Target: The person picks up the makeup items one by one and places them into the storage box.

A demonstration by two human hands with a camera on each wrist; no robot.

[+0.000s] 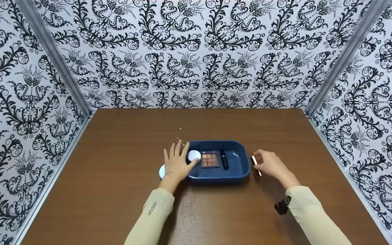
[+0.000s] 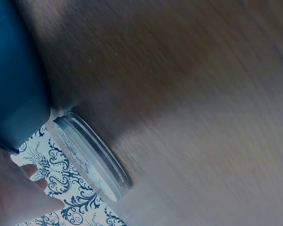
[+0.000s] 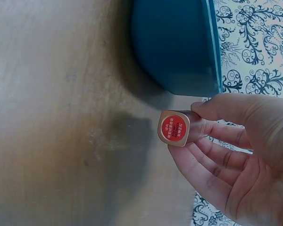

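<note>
My right hand (image 1: 270, 164) grips a lipstick tube (image 3: 177, 129) between thumb and fingers, just off the right side of the blue tray (image 1: 219, 179). The tube's end carries a round red label, turned toward the right wrist camera. At the tray's left end is my left hand (image 1: 176, 166), fingers spread, its thumb over the rim beside a round white-topped container (image 1: 194, 155). Whether the thumb touches that container, I cannot tell. Also in the tray lie an eyeshadow palette (image 1: 210, 160) and a black tube (image 1: 224, 159).
A round, shiny-topped case (image 2: 92, 157) lies on the table left of the tray, partly hidden by my left hand in the head view. A thin gold chain (image 1: 181, 140) is behind that hand. Patterned walls (image 1: 196, 75) enclose the wooden table (image 1: 131, 132).
</note>
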